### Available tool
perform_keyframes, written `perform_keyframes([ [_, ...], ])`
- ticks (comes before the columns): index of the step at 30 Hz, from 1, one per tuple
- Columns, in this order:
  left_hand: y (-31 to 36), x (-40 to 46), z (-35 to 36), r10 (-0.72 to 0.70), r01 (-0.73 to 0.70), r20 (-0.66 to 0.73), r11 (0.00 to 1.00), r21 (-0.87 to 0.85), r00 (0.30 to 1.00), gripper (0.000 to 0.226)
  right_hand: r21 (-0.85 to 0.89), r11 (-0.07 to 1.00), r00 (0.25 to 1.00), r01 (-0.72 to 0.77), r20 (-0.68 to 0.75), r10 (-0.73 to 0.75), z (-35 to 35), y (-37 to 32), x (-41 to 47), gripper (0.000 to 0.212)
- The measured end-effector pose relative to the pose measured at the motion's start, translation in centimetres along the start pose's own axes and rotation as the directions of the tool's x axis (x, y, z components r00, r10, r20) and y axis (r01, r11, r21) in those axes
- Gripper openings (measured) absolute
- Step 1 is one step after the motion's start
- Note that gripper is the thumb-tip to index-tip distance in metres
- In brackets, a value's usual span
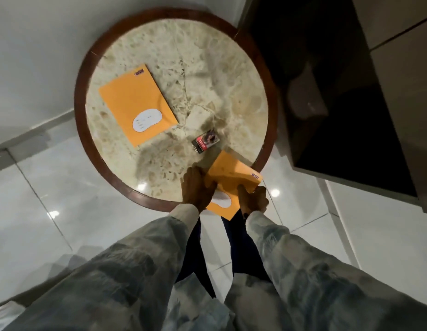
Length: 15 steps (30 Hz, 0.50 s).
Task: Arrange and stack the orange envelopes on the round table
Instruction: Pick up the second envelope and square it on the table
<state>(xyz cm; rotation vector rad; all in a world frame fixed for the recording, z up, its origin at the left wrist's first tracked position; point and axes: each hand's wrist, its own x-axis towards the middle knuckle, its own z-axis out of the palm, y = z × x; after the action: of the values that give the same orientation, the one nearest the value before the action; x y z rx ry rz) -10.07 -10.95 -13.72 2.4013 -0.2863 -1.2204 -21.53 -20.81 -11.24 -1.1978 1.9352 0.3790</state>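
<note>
One orange envelope point(136, 103) with a white oval label lies flat on the left half of the round marble table point(207, 68), tilted. A second orange envelope point(231, 177) sits over the table's near edge, partly past the rim. My left hand point(197, 188) grips its left side with the thumb on top. My right hand point(253, 199) holds its lower right edge. The envelope's white label peeks out between my two hands.
A small dark cigarette pack point(206, 141) lies on the table just beyond the held envelope. A dark glossy cabinet point(339, 103) stands close against the table's right side. White floor tiles point(52, 187) surround the table.
</note>
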Motion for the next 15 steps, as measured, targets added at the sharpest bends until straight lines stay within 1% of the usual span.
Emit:
perform_keyframes([
  [1,0.2,-0.4,-0.4,-0.013,0.011,-0.018,0.996,-0.088,1.000,0.038,-0.002,0.996,0.996,0.088,-0.028,-0.089,-0.5,-0.6,-0.6,0.054],
  [3,0.7,-0.8,-1.8,-0.042,0.020,-0.081,0.968,-0.251,0.996,0.031,-0.012,0.961,0.960,0.275,-0.057,-0.275,-1.0,-2.6,-1.6,0.051],
  [5,1.3,-0.3,-4.5,-0.059,-0.015,-0.183,0.926,-0.378,0.981,0.030,0.020,0.908,0.908,0.418,-0.046,-0.417,-0.7,-6.2,-2.7,0.044],
  [7,1.4,1.3,-8.1,-0.073,-0.078,-0.311,0.890,-0.449,0.948,0.034,0.052,0.849,0.851,0.525,-0.003,-0.526,1.0,-10.7,-3.6,0.038],
  [9,1.1,3.4,-11.8,-0.117,-0.104,-0.402,0.868,-0.486,0.908,0.036,0.003,0.757,0.757,0.653,0.028,-0.653,3.7,-15.3,-4.2,0.035],
  [11,0.0,6.0,-15.2,-0.163,-0.100,-0.468,0.867,-0.489,0.869,0.035,-0.028,0.665,0.665,0.747,0.070,-0.744,7.1,-19.7,-4.6,0.033],
  [13,-1.3,8.8,-17.7,-0.199,-0.056,-0.496,0.889,-0.454,0.845,0.038,-0.074,0.610,0.614,0.789,0.151,-0.775,10.3,-23.4,-4.6,0.034],
  [15,-2.7,11.3,-19.3,-0.241,0.016,-0.487,0.907,-0.422,0.840,0.041,-0.174,0.554,0.581,0.814,0.242,-0.777,13.5,-25.9,-4.4,0.035],
])
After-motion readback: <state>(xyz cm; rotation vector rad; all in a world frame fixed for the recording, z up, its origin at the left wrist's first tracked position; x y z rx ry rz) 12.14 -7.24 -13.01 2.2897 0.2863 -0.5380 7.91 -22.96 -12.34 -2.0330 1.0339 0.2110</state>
